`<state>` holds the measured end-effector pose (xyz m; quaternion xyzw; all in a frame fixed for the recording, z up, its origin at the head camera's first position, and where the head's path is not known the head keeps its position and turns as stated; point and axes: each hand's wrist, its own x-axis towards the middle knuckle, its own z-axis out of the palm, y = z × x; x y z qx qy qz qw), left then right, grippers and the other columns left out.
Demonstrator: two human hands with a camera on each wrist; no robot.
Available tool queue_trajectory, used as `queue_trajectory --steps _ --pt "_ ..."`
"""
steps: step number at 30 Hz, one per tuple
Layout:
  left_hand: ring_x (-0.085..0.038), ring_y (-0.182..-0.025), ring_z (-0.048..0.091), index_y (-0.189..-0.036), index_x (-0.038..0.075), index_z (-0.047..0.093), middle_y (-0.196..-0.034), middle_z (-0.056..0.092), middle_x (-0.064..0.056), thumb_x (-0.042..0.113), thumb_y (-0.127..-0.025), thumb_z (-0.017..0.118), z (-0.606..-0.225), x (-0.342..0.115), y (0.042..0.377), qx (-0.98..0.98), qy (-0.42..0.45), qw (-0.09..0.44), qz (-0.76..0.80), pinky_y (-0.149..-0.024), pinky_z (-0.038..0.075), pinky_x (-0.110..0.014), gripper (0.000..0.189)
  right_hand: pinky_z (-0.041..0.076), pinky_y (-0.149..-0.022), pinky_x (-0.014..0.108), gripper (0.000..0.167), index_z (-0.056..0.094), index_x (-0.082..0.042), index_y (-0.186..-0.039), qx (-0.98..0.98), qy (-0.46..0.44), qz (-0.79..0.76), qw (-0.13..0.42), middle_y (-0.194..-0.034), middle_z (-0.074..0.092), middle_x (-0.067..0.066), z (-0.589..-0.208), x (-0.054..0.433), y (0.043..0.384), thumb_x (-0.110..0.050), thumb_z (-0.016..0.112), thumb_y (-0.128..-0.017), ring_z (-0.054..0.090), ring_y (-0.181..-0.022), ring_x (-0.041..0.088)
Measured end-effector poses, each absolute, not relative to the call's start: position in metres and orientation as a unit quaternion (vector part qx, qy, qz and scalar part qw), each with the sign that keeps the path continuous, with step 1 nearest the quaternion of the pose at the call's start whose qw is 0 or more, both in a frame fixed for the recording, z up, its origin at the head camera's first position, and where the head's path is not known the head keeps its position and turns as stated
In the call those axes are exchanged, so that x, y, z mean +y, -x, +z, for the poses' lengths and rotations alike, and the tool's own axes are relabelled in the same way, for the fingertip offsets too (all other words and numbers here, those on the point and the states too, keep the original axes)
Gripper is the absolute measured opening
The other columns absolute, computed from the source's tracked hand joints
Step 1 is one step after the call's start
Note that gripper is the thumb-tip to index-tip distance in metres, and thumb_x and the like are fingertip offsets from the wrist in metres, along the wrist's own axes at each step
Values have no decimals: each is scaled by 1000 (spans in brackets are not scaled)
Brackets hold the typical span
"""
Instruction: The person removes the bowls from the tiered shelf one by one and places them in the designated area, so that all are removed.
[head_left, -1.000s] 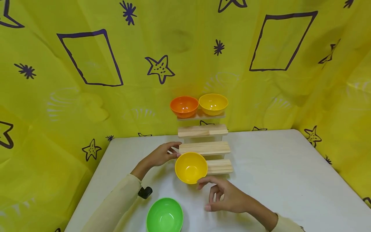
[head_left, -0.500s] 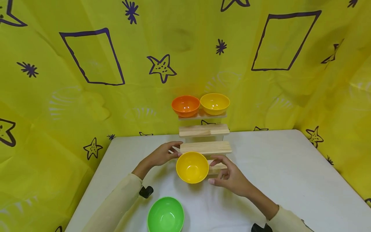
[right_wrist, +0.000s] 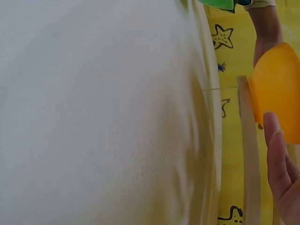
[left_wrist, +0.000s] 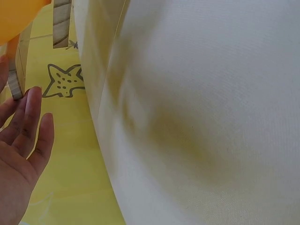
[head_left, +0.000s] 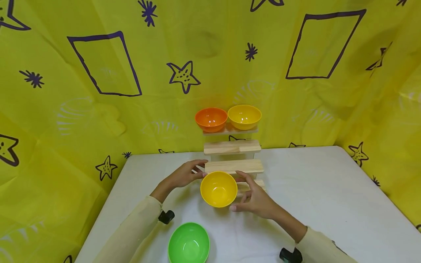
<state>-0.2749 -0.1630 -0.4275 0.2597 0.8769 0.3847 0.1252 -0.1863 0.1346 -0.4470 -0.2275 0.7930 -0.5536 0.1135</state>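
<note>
While both hands are close to it, the yellow bowl [head_left: 218, 189] stands on the left end of the lowest step [head_left: 241, 187]. At ten o'clock from it is the left hand [head_left: 182, 176], its fingers relaxed, the tips touching the end of the next step [head_left: 234, 166]. At three o'clock the right hand [head_left: 258, 200] keeps thumb and forefinger spread beside the bowl, not closed; whether they touch it, I cannot tell. At seven o'clock, the green bowl [head_left: 189, 243] is on the counter [head_left: 309, 190]. At twelve o'clock, the orange bowl [head_left: 211, 120] is on the top step [head_left: 230, 130], and at one o'clock, just beside it, the second yellow bowl [head_left: 245, 117].
</note>
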Motion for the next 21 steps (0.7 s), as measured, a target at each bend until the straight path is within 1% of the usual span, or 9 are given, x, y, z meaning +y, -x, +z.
queue_trajectory --steps 3,8,10,12,13,15,17,21 --pt "-29 -115 64 -150 6 46 -136 59 -16 24 -101 63 -428 -163 275 877 -261 124 384 -93 56 -39 55 58 -61 31 112 16 -19 -160 795 222 -551 120 -154 31 23 -448 129 187 -35 89 -76 67 -68 18" --pt "-29 -114 65 -149 6 46 -135 60 -17 24 -100 63 -429 -163 276 876 -265 122 384 -92 56 -39 55 60 -71 31 119 11 -19 -161 792 209 -560 128 -156 29 22 -450 119 188 -33 91 -74 69 -76 20" --pt "-29 -114 64 -149 6 46 -135 60 -17 24 -101 63 -429 -163 276 876 -265 122 384 -93 56 -39 55 60 -80 34 121 11 -19 -162 795 205 -558 120 -159 29 20 -450 116 187 -34 92 -73 69 -87 23" --pt "-29 -114 64 -149 6 46 -135 60 -17 24 -101 63 -429 -163 276 877 -265 121 383 -93 56 -39 55 56 -94 42 121 13 -18 -162 803 204 -550 105 -161 29 18 -450 113 187 -38 92 -71 67 -104 27" --pt "-29 -114 64 -149 6 46 -135 60 -16 24 -101 63 -429 -163 276 877 -264 120 383 -93 56 -39 55 52 -101 46 122 14 -17 -161 808 203 -544 97 -161 29 17 -450 112 187 -40 92 -71 63 -113 28" --pt "-29 -114 64 -150 7 46 -135 60 -16 24 -100 63 -429 -163 276 877 -264 119 383 -93 56 -39 55 43 -109 54 122 16 -15 -161 818 200 -532 83 -161 32 16 -451 110 187 -43 92 -70 56 -126 29" --pt "-29 -114 64 -149 7 46 -135 60 -16 25 -101 63 -429 -163 276 877 -265 119 382 -93 56 -39 55 38 -112 59 122 17 -14 -161 822 200 -528 78 -158 37 16 -452 108 188 -43 92 -70 53 -130 31" --pt "-29 -114 65 -149 7 46 -135 60 -16 25 -101 63 -429 -163 276 878 -266 119 381 -92 56 -39 55 37 -112 60 122 17 -14 -160 817 199 -534 84 -153 43 13 -454 106 188 -40 93 -69 53 -128 31"
